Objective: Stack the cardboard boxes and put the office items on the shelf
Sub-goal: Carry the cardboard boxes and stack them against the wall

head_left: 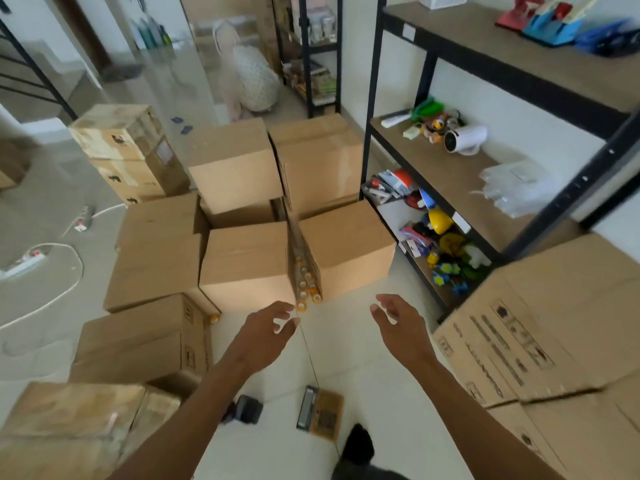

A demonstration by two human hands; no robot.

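Observation:
Several plain cardboard boxes stand on the floor ahead; the two nearest are a left box (246, 261) and a right box (346, 247), with a row of tape rolls (306, 282) wedged between them. My left hand (268, 329) reaches forward with loose, spread fingers just below the left box, holding nothing. My right hand (398, 323) is stretched out open below the right box, apart from it. The black metal shelf (446, 174) stands at the right, with small office items and toys on its boards.
Printed cardboard boxes (540, 327) are stacked at the right front, more boxes (138, 341) at the left. A small black device (247, 408) and a flat brown item (320, 412) lie on the tiled floor by my feet. Power strips and cables (41, 258) lie at left.

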